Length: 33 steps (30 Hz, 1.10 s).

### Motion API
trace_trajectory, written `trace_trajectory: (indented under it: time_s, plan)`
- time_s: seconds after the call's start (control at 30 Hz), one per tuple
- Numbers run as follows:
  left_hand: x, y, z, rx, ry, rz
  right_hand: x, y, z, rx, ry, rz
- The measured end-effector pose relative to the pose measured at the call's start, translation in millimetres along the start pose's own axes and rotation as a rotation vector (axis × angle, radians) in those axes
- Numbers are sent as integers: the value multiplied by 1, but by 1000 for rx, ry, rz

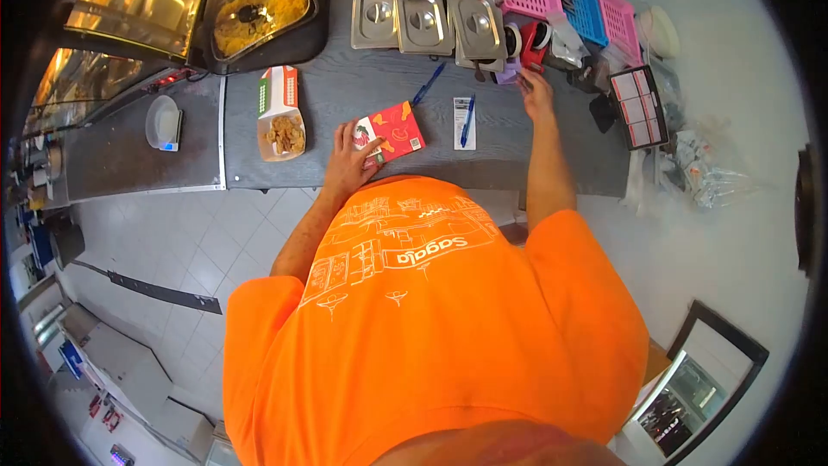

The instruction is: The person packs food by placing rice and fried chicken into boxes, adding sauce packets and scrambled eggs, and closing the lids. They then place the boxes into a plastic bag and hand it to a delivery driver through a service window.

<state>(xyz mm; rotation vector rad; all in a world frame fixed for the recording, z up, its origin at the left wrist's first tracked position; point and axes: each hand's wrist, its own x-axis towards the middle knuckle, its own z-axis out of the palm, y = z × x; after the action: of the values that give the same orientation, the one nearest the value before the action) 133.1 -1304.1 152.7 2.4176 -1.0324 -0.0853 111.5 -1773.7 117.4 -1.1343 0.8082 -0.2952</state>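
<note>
Left hand (pixel 349 158) flat on red carton (pixel 392 132) at frame centre, fingers spread, not clasping; carton's long axis runs toward upper right. Right hand (pixel 536 93) reaches upper right, grip unclear.

An orange shirt (pixel 431 328), filling the lower middle of the frame, is showing the white word "Sagalo", printed upside down; nothing else is legible.
</note>
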Motion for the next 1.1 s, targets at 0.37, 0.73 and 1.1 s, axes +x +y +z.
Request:
trace_trajectory:
  time_s: [0.37,0.73,1.1]
  plan:
    - [-1,1,5,7,-26,-37,-30,46,-1,-137,261,28]
    - [-5,1,5,94,13,7,-231,111,180,-260,-196,513]
    - [-3,-6,9,90,5,27,-193,129,135,-1305,-392,-863]
